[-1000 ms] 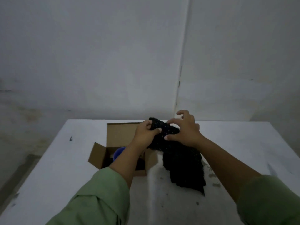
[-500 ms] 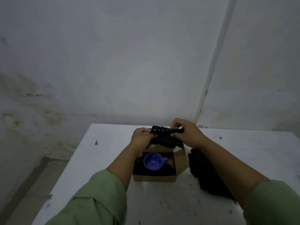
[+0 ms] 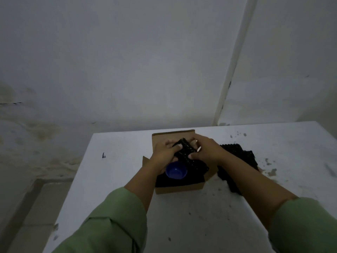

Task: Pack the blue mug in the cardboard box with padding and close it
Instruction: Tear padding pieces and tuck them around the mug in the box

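Two sets of fingers curl round one strip of black bubbly padding (image 3: pixel 187 152), the left hand (image 3: pixel 165 152) and right hand (image 3: pixel 205 149) gripping it from either side above the open cardboard box (image 3: pixel 179 189). Under them the blue mug (image 3: pixel 176 172) sits in the box, mouth up, glossy, on more dark padding. Flaps stand open at the back and sides. A spare padding heap (image 3: pixel 237 161) lies just right of the box. Bare white desk (image 3: pixel 118 170) stretches left to its edge.
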